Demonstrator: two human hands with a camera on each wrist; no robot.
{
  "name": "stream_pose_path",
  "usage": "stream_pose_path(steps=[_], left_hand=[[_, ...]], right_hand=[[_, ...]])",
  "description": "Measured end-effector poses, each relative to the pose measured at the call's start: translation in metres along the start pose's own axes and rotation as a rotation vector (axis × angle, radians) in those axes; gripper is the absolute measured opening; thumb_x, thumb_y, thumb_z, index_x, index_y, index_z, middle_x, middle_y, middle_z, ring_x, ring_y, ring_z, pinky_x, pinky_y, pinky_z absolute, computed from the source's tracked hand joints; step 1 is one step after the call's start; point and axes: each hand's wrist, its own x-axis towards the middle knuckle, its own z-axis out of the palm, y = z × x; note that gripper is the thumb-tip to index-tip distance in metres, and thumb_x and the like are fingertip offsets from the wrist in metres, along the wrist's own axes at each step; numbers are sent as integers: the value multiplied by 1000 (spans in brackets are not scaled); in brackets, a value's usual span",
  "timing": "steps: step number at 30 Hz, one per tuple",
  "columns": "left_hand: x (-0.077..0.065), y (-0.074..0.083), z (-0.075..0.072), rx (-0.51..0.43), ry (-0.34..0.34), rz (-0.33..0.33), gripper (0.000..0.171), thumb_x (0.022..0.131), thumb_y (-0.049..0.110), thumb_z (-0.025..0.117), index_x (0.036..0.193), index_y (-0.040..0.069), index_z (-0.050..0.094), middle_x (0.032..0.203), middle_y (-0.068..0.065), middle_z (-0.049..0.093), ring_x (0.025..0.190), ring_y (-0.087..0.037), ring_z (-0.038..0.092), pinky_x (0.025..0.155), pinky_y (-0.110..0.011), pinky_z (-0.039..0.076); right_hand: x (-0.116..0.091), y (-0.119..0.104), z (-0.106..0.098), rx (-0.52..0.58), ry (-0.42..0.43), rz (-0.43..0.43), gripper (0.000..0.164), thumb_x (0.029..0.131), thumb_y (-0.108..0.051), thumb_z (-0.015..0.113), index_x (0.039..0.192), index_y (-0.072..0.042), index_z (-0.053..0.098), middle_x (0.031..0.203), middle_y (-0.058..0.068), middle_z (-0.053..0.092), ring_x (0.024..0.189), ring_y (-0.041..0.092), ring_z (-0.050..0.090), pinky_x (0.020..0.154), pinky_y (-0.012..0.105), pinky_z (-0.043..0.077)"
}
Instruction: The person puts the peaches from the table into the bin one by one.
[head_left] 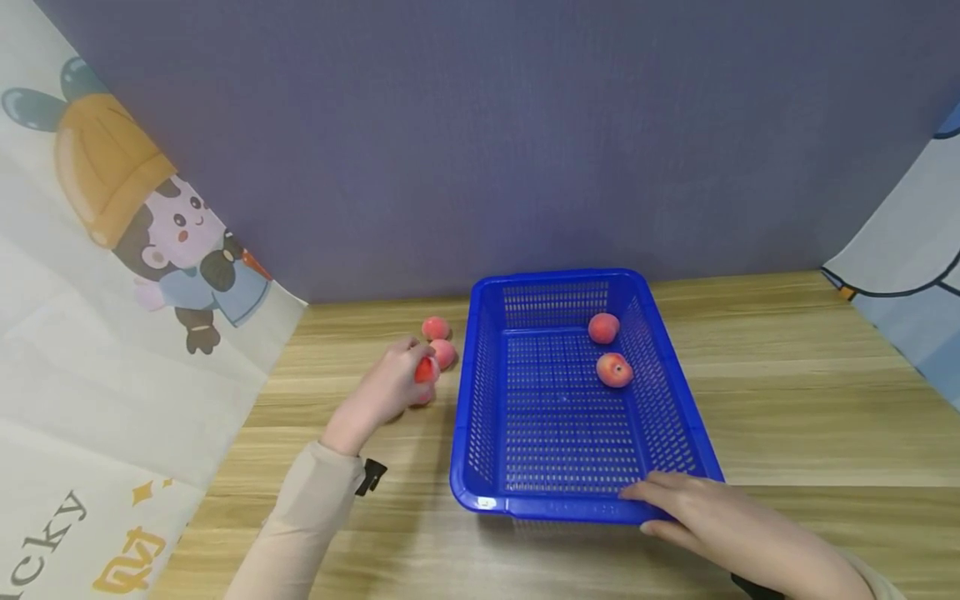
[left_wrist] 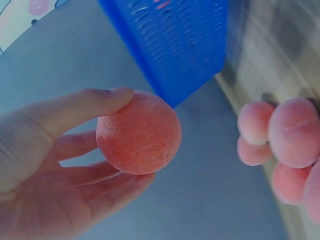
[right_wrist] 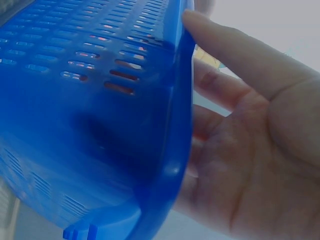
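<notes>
My left hand point(head_left: 396, 379) holds a peach point(left_wrist: 140, 132) between thumb and fingertips, raised a little over the table to the left of the basket. More peaches point(head_left: 435, 328) lie on the table around that hand, partly covered by it in the head view; the left wrist view shows several point(left_wrist: 295, 132) close together. A blue plastic basket point(head_left: 467, 400) with slotted walls stands in the middle. Two peaches point(head_left: 615, 370) rest inside it along its right wall. At the basket's near right corner, my right hand point(head_left: 693, 508) grips the rim point(right_wrist: 177, 125), thumb outside and fingers over the top.
The wood-grain table point(head_left: 780, 383) extends to both sides of the basket. A grey-blue panel point(head_left: 525, 142) rises right behind it. Cloth with cartoon prints point(head_left: 202, 250) hangs at the left, and another printed cloth point(head_left: 907, 250) is at the right.
</notes>
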Motion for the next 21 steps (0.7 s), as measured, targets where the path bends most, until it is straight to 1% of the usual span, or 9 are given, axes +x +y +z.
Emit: stream_pose_path(steps=[6,8,11,14,16,18,21], left_hand=[[4,8,-9,-4,7,5,30,72,3,65,100,-5,61,86,-13,52,72,-22,51,62,-30,45],[6,11,-11,-8,18,19,28,73,4,65,100,-4,61,88,-15,54,75,-24,54,64,-31,47],[10,15,-15,3,56,66,24,75,5,64,98,-2,62,89,-17,55,77,-25,56,66,-32,49],[14,20,-18,13,88,117,19,75,6,63,93,-2,62,87,-16,55,76,-24,55,65,-31,49],[17,24,-20,17,88,135,16,75,5,62,89,-3,61,86,-15,55,76,-23,54,64,-29,48],[21,27,-23,20,71,150,17,74,3,62,89,-4,61,85,-14,55,75,-22,53,63,-27,47],[25,33,-27,34,41,159,16,73,3,62,87,-4,62,83,-12,54,72,-20,51,61,-26,45]], right_hand=[[0,0,-1,40,-53,36,30,86,-37,51,109,-18,59,105,10,61,96,36,56,74,50,45],[0,0,-2,52,-66,45,30,86,-37,50,109,-18,59,106,11,61,96,37,56,74,51,45],[0,-1,-2,62,-76,51,31,87,-37,50,109,-18,59,106,12,61,96,38,56,74,51,45],[0,-1,-3,67,-81,57,31,87,-38,50,109,-17,59,106,12,60,97,38,55,75,51,45],[-1,-1,-4,72,-90,67,32,87,-39,49,109,-17,59,107,13,60,98,38,55,75,52,44],[-1,-1,-4,75,-96,73,33,87,-39,49,110,-17,58,108,13,60,98,38,54,76,52,44],[-1,-2,-5,78,-105,81,34,87,-40,48,111,-17,58,109,14,59,99,39,54,76,53,44]])
